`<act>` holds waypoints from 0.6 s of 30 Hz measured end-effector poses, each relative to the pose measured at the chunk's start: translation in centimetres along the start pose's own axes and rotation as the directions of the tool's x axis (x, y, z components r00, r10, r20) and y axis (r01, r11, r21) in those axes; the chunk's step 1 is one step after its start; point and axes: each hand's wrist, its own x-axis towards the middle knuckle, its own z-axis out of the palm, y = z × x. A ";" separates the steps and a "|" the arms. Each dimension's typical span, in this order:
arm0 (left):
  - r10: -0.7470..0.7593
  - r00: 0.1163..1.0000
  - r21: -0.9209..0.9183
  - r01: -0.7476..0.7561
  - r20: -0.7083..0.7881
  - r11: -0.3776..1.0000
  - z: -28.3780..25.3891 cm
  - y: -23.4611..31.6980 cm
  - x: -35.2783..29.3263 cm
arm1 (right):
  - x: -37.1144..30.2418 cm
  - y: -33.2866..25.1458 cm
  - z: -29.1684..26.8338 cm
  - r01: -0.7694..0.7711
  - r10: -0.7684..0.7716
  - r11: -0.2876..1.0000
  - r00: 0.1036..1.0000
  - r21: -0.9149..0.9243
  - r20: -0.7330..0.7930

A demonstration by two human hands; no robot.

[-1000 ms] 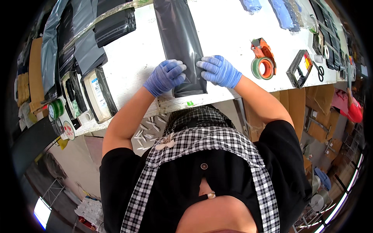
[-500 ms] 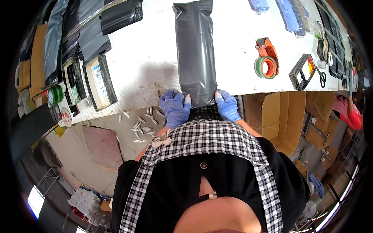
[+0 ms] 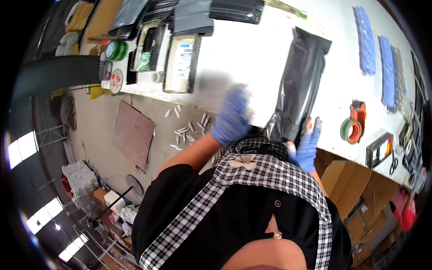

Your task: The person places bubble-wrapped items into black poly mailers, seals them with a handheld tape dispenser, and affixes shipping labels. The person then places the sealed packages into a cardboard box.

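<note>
A long dark grey plastic mailer bag (image 3: 300,81) lies on the white table, its near end at the table's front edge against my checked apron. My right hand (image 3: 308,146), in a blue glove with bare-looking fingertips, rests at the bag's near right side. Its fingers are stretched out and apart, and the thumb sits by the bag's near end. My left hand (image 3: 233,116), also gloved in blue, is over the table's front edge, left of the bag and apart from it. Motion smears its fingers, so what they do cannot be made out.
An orange tape dispenser (image 3: 354,122) lies on the table at right, near a black frame-like tray (image 3: 379,150) and black scissors (image 3: 394,165). Rolled blue packages (image 3: 365,40) lie beyond. At left are an open-topped box (image 3: 182,63) and stacked grey bags (image 3: 193,15). Below stands a cardboard box (image 3: 342,177).
My left hand has let go of the bag's near end and moved left. My right hand has opened beside the bag. The view has turned, so the bag appears tilted and farther right.
</note>
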 end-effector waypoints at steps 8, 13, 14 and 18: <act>-0.519 0.852 0.416 0.499 -0.074 0.760 -9.9 -17.0 2.6 | 5.8 -2.3 -1.6 0.042 -0.038 0.996 0.998 0.073 -0.057; -0.570 0.819 0.358 0.551 -0.063 0.753 -8.9 -19.0 2.9 | 5.9 -2.2 -1.2 0.019 -0.014 0.996 0.998 0.083 -0.054; -0.606 0.795 0.352 0.576 -0.030 0.738 -8.8 -19.5 3.1 | 5.7 -2.0 -0.9 0.010 -0.006 0.996 0.999 0.087 -0.051; -0.608 0.794 0.329 0.577 -0.011 0.747 -9.2 -19.5 3.5 | 5.9 -2.4 -1.0 -0.021 0.025 0.993 0.999 0.118 -0.034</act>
